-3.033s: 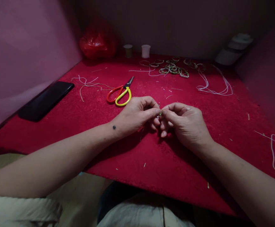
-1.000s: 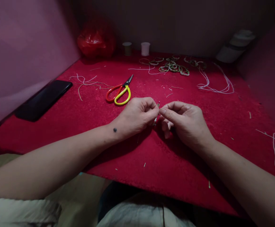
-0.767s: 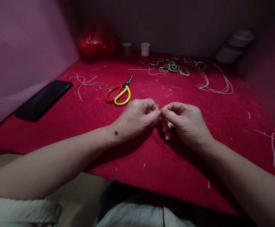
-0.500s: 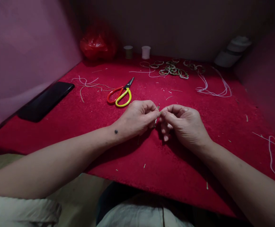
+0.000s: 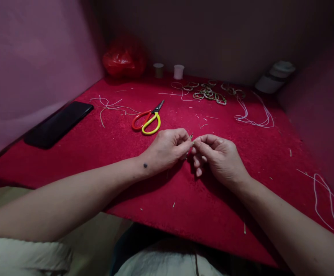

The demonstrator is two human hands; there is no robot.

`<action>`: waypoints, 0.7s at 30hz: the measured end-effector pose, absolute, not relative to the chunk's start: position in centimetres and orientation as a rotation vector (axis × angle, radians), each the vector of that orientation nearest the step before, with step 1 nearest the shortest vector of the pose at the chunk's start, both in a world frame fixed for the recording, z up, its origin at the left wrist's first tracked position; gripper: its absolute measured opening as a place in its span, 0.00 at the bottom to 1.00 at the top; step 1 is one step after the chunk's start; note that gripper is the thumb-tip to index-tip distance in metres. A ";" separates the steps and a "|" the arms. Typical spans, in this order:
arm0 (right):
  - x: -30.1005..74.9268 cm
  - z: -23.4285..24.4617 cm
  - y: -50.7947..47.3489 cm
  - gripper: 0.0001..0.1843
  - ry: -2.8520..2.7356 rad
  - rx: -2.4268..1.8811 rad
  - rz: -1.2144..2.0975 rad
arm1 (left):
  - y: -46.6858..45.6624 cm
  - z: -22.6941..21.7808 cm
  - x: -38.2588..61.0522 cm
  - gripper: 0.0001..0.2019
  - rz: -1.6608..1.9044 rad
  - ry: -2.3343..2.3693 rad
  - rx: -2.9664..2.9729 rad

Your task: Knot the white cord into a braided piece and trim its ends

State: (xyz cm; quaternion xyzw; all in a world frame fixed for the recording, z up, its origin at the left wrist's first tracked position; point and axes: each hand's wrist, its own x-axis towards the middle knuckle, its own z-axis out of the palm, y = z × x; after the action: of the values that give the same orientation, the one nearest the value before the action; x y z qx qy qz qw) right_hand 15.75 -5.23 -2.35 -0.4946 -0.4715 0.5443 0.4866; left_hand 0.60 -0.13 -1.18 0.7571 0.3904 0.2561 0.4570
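Note:
My left hand (image 5: 167, 149) and my right hand (image 5: 218, 159) meet fingertip to fingertip over the middle of the red cloth (image 5: 97, 149). Both are closed in a pinch on a small beaded cord piece (image 5: 191, 138), of which only a short end sticks up between the thumbs. The rest of the piece is hidden under my fingers. Scissors with a red and a yellow handle (image 5: 146, 119) lie just beyond my left hand.
A black phone (image 5: 59, 124) lies at the left edge. Beaded bracelets (image 5: 209, 92) and loose white cords (image 5: 253, 115) lie at the back, more white cord (image 5: 322, 199) at the right. A red bag (image 5: 123, 61), two small spools (image 5: 168, 71) and a white container (image 5: 274, 76) stand along the wall.
My hands have stayed together, pinching the small piece with slight finger shifts. The view has tilted up a little, so everything sits lower in the picture.

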 end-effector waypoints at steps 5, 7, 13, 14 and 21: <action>15.7 -2.2 -5.3 0.09 -1.187 -1.242 1.278 | -0.2 -1.1 0.6 0.09 0.612 0.968 1.855; 15.6 -2.0 -5.3 0.09 -1.201 -1.269 1.248 | -0.3 -1.1 0.6 0.09 0.593 0.967 1.828; 15.5 -1.8 -5.4 0.08 -1.212 -1.291 1.228 | -0.3 -1.2 0.4 0.08 0.576 0.920 1.768; 15.4 -1.8 -5.4 0.08 -1.216 -1.291 1.227 | -0.3 -1.2 0.4 0.08 0.576 0.914 1.766; 15.5 -1.8 -5.4 0.07 -1.212 -1.273 1.223 | -0.4 -1.2 0.3 0.07 0.587 0.929 1.809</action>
State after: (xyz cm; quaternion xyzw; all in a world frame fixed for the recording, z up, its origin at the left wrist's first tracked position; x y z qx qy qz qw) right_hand 15.47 -5.43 -1.81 -0.5216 -0.4968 0.5011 0.4796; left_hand 0.34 -0.39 -1.24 0.7450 0.3824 0.2415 0.4904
